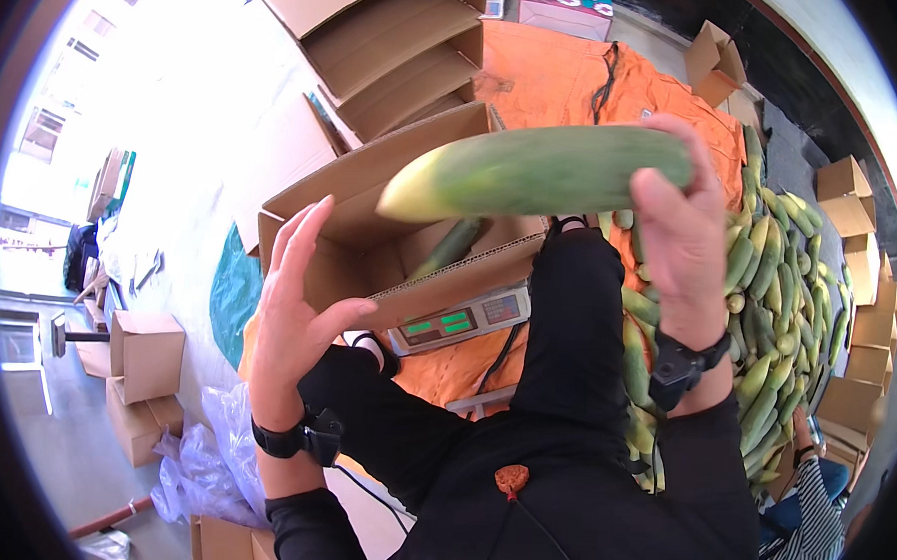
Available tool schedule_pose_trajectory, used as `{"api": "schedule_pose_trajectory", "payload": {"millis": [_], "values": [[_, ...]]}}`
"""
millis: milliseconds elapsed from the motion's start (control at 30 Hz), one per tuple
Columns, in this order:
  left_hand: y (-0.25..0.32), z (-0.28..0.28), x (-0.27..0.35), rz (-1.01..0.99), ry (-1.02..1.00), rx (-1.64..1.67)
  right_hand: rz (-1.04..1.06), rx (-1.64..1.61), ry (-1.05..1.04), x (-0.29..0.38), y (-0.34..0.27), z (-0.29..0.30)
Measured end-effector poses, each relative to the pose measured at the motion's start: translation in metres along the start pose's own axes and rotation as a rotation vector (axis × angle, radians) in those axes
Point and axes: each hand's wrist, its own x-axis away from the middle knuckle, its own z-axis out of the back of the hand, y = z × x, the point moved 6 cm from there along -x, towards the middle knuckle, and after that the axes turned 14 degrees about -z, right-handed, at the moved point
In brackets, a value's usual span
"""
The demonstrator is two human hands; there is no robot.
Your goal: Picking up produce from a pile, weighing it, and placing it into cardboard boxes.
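Observation:
My right hand point(680, 222) grips one end of a large green cucumber point(543, 171), whose pale yellow tip points left. The cucumber is held above an open cardboard box point(410, 308), lying nearly level. Inside that box, another green cucumber point(450, 246) rests near the right end, partly hidden by the front wall. My left hand point(290, 303) has its fingers spread at the box's left front corner, with nothing in it; whether it touches the cardboard I cannot tell. Under the box sits a digital scale point(462, 322) with a lit green display.
A large heap of cucumbers point(774, 294) lies to my right on orange sheeting point(547, 74). Nested cardboard boxes point(391, 45) stand beyond the open one. Purple plastic bags point(208, 457) are at left. A person in a striped sleeve point(809, 521) is beside the heap.

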Motion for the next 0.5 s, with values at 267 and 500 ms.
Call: {"api": "schedule_pose_trajectory", "payload": {"millis": [267,500], "values": [[-0.027,-0.002,-0.006,0.058,-0.214,0.255,-0.315,0.222,-0.224,-0.029,0.077,-0.062],[-0.104,-0.016,-0.001,0.529,-0.44,0.18,-0.051,0.351,0.105,-0.035,0.07,0.035]]}}
